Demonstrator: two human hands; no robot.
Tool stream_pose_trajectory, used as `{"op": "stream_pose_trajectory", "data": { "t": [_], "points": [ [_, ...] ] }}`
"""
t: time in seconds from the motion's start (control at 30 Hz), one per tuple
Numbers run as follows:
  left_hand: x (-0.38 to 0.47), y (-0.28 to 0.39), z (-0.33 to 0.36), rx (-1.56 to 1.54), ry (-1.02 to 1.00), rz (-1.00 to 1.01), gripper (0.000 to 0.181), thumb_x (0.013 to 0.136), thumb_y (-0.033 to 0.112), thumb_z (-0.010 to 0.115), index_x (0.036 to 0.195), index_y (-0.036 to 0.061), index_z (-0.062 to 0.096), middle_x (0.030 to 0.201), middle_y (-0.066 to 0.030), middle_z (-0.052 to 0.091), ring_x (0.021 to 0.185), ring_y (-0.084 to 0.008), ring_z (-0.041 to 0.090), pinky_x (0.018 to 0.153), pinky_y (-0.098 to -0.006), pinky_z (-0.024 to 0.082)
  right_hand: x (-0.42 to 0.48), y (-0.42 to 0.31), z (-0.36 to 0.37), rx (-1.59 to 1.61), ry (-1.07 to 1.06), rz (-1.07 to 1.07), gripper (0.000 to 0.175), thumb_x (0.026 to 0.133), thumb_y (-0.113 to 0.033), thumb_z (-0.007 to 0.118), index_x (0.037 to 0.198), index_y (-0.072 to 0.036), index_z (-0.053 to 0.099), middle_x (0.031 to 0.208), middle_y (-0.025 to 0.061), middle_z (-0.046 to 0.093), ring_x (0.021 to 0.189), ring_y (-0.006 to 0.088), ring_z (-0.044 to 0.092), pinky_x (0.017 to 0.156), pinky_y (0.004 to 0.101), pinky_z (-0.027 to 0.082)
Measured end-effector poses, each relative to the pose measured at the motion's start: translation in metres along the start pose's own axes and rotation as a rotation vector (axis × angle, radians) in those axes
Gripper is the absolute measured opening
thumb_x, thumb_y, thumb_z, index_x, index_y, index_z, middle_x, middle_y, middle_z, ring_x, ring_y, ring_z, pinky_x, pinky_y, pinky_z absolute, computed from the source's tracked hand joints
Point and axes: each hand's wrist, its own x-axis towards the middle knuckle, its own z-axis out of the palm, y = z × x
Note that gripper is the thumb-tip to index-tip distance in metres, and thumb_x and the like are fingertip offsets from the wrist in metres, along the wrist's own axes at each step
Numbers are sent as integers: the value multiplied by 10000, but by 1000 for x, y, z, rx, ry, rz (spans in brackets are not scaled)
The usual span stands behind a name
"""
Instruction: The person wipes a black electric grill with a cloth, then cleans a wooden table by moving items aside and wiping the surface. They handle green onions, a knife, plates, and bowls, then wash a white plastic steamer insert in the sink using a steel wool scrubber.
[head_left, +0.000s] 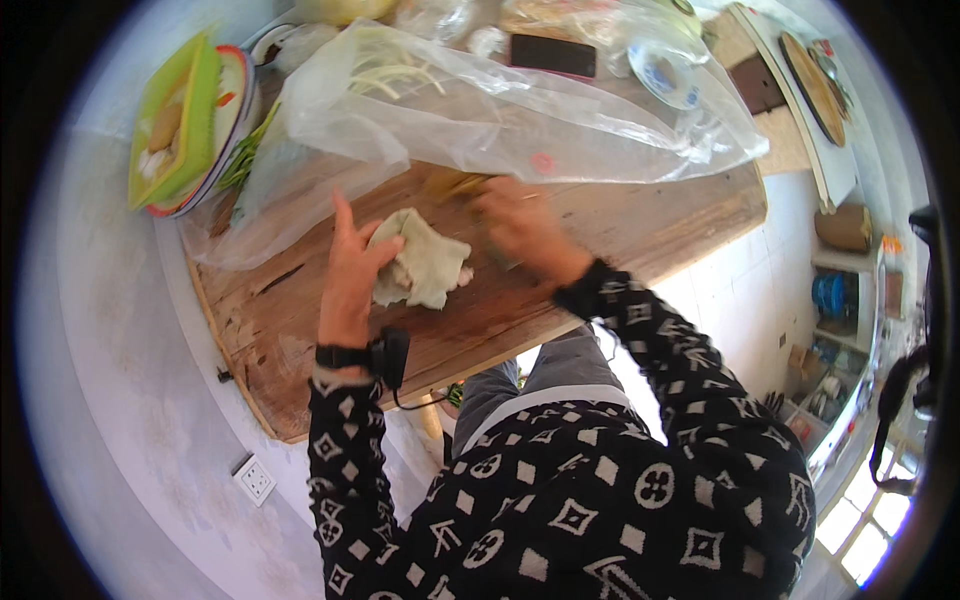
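On the wooden table before me lies a pale greenish cloth, bunched up, with small pinkish bits showing at its edge. My left hand is at the cloth's left side, thumb against it and index finger raised; a dark device is strapped to that wrist. To the right of the cloth, my right hand is blurred, its fingers at some yellowish-brown strips. Whether it grips them cannot be told. Something greenish below that hand is too blurred to name.
A clear plastic sheet covers the table's far part, near a phone and a blue-and-white dish. At the left, a green plastic basket rests on a red-rimmed plate beside leafy greens. A wall socket is at lower left.
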Motion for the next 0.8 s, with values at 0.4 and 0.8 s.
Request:
{"op": "stream_pose_trajectory", "data": {
  "t": [0.4, 0.8],
  "points": [
    [71, 15, 63, -282, 157, 287, 966, 898, -43, 656, 1647, 58, 53, 1442, -177, 534, 1223, -268, 575, 1022, -365, 506, -186, 74, -92, -520, 209, 513, 516, 923, -259, 655, 1408, -95, 594, 1521, 187, 500, 1477, 355, 385, 1133, 534, 354],
    [-154, 63, -12, 1189, 493, 634, 389, 846, -34, 552, 1225, 17, 624, 1256, -182, 593, 1149, -341, 590, 1012, -410, 462, -92, -12, -83, -104, -9, 28, 234, 797, -107, 646, 1023, -149, 693, 1241, 36, 599, 1176, 279, 554, 898, 484, 404]
  ]
}}
